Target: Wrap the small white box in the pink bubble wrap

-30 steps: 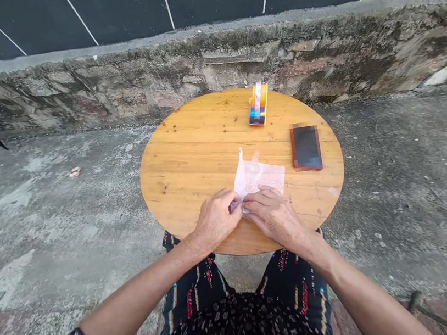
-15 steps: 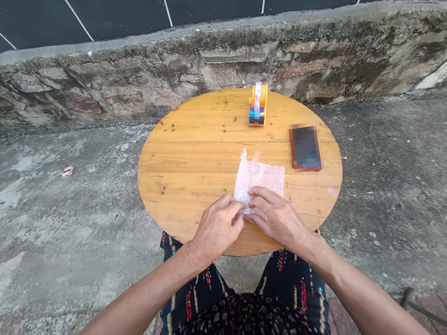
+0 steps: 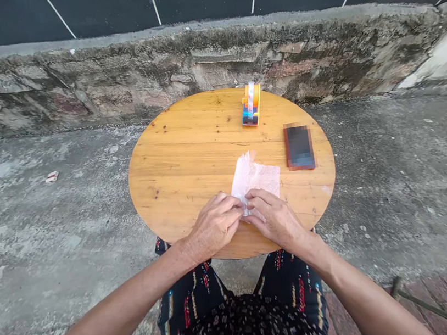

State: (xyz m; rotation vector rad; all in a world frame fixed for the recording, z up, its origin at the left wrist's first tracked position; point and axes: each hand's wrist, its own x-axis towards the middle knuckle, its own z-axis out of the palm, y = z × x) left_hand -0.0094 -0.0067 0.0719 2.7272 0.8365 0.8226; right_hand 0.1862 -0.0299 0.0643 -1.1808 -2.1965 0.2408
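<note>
While the sheet (image 3: pixel 256 177) lies flat on the table (image 3: pixel 180 157), its near edge is gathered between both hands at the table's front rim. The left hand (image 3: pixel 215 227) is curled, fingertips pinching the sheet's near-left corner. The right hand (image 3: pixel 274 218) meets it from the other side, fingers bent and pressed on the same edge. The fingertips of the two hands touch. Whether anything small is enclosed under the fingers cannot be told.

Step in hand, as judged: the near edge is being pinched or folded; the far part of the sheet is not yet lifted.

Requirement for a further move: the sheet looks thin and limp, so one hand should pin it while the other works. Pull lightly to avoid tearing.

Surroundings:
- Tape dispenser (image 3: pixel 251 105): at the table's far edge, well apart from the hands.
- Phone (image 3: pixel 299 147): just beside the sheet's right side, not touching it.
- Stone wall (image 3: pixel 112 83): behind the table.

Obstruction: nothing lies between hands and sheet. The phone limits sideways room to the right.
</note>
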